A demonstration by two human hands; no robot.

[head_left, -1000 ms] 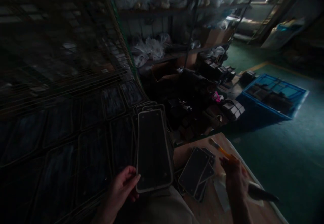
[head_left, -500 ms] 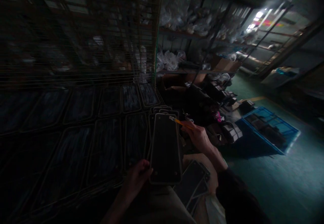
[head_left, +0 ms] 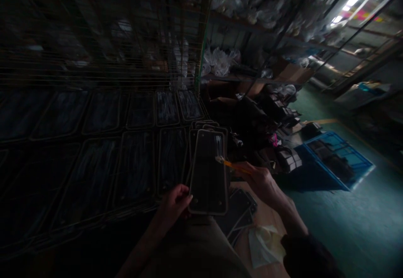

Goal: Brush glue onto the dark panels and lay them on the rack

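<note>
The dark panel (head_left: 208, 175) lies in front of the person, over a slightly fanned stack (head_left: 206, 123). The left hand (head_left: 176, 200) is partly curled, its thumb over the lower-left rim; the right hand (head_left: 262, 181) is closed around the handle of a brush (head_left: 231, 164), whose tip sits at the panel's right side, below pale streaks (head_left: 218, 144).

The brush could smear over the rim, since it works so near that edge. The panel could swivel or slide, as the left hand pins only 1 side and the stack beneath looks uneven. Strokes reaching the lower-left corner might catch the thumb (the dim light would make this easy to miss).

Counted: 2 hands, 1 brush, 1 panel held, at least 2 more edges behind it. On the left, at least 10 streaked panels (head_left: 135, 164) stand out in 2 rows. The wooden top (head_left: 273, 217) bears at least 2 loose panels (head_left: 237, 206) and 1 crumpled cloth or paper (head_left: 266, 244). Beyond is 1 blue crate (head_left: 362, 176).
</note>
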